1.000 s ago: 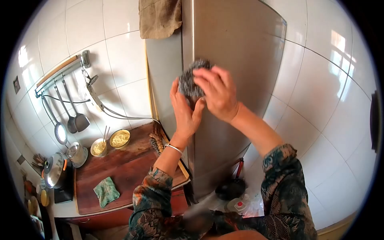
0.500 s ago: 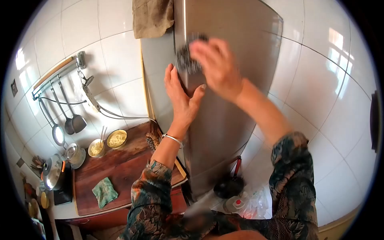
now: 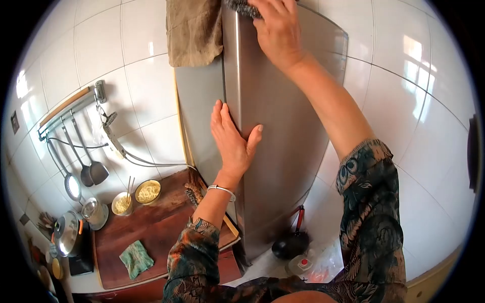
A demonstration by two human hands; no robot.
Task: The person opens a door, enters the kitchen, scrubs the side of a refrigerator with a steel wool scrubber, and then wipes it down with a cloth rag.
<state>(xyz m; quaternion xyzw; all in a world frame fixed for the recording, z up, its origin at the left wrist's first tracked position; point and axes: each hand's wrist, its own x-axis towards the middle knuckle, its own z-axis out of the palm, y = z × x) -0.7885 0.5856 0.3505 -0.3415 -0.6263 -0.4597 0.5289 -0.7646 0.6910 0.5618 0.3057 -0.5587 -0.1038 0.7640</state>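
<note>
My right hand (image 3: 279, 35) grips a dark grey scrubber (image 3: 244, 7) that looks like steel wool, pressed near the front left edge of a tall silver refrigerator (image 3: 283, 121), high up at the top of the view. Its fingertips are partly cut off by the frame. Lower down, my left hand (image 3: 233, 139) lies against the refrigerator's left edge, fingers stretched out and thumb spread over the front, holding nothing. A brown cloth (image 3: 194, 33) hangs over the refrigerator's side just left of the scrubber.
A wooden board (image 3: 161, 222) at left bears a green cloth (image 3: 136, 259) and two bowls of noodles (image 3: 148, 192), one with chopsticks. A lidded pot (image 3: 67, 233) stands beyond. Utensils (image 3: 98, 172) hang on the wall. A black pan (image 3: 290, 245) and a plastic jug (image 3: 299, 263) sit low beside the refrigerator.
My right hand has moved up the refrigerator's edge with the scrubber. My left hand stays against the edge. The whole view has shifted slightly, so surroundings appear lower.
</note>
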